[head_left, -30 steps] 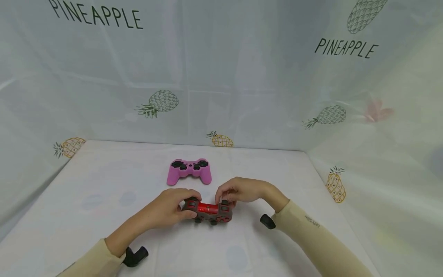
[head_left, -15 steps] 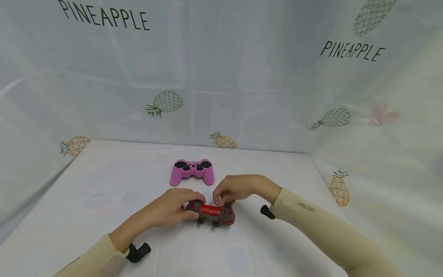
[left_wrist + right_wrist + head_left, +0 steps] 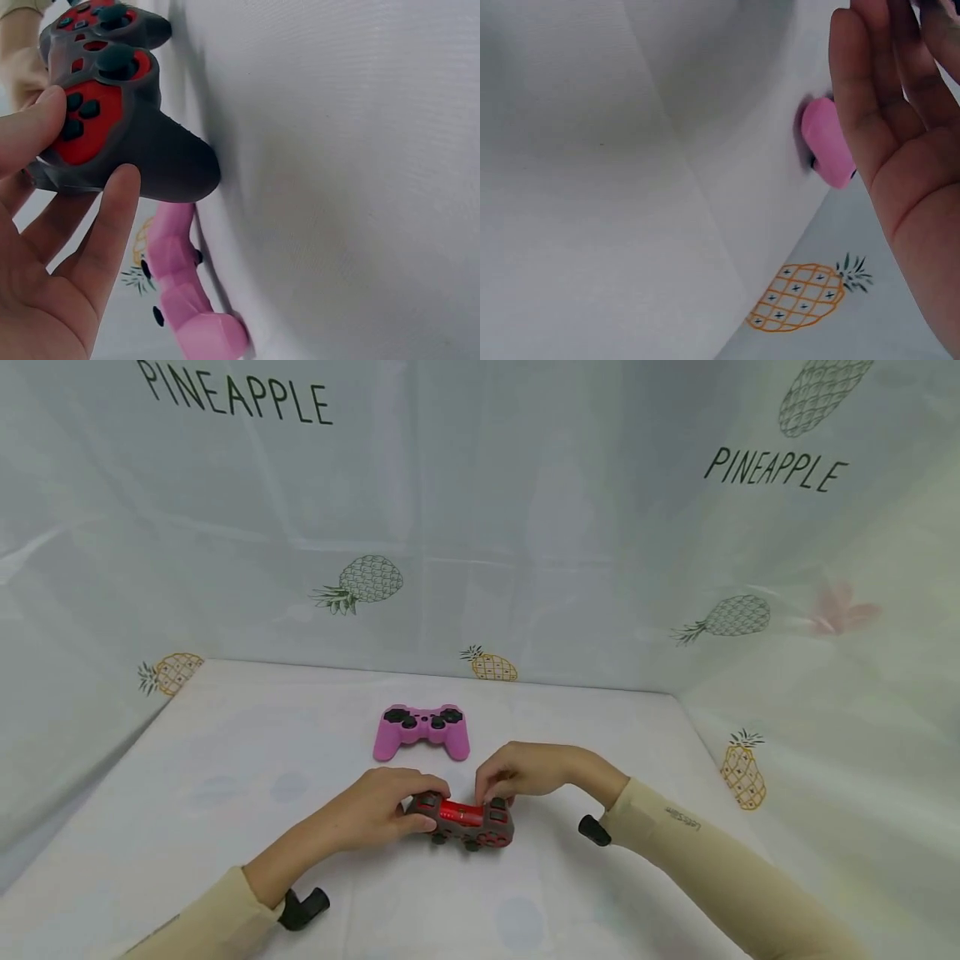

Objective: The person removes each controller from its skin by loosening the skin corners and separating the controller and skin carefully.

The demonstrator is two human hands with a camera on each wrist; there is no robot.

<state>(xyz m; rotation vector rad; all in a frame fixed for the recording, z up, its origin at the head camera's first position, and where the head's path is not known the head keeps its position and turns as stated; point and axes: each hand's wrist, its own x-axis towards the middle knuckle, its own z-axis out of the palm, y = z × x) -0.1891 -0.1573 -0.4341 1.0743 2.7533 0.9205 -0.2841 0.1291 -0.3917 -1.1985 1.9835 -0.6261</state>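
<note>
The left side of the worktop (image 3: 150, 843) is a wide stretch of white cloth, and its left edge lies well apart from the person's arm. Next comes the left sleeve (image 3: 217, 918), of beige colour, with a black mount (image 3: 305, 908) at the wrist. The left hand (image 3: 382, 807) is bent around the left end of the red and black controller (image 3: 461, 813) and grips it. In the left wrist view the thumb (image 3: 34, 127) lies by the buttons (image 3: 89, 109), while the other fingers are spread behind and under the handle (image 3: 176, 165).

This controller is in the middle of the worktop, tilted, with its sticks toward the person. Whether its handle touches the cloth, I cannot tell. Behind it, near but apart, the pink controller (image 3: 422, 727) lies flat, and more cloth reaches from there to the back edge.

The right hand (image 3: 528, 768) comes over the far side of the right end, its fingers bent and tips at the controller; if they pinch it, I cannot tell. At the right wrist is another black mount (image 3: 594, 830), then the right sleeve (image 3: 690, 852). Between this arm and the right edge there is less room than on the left.
</note>
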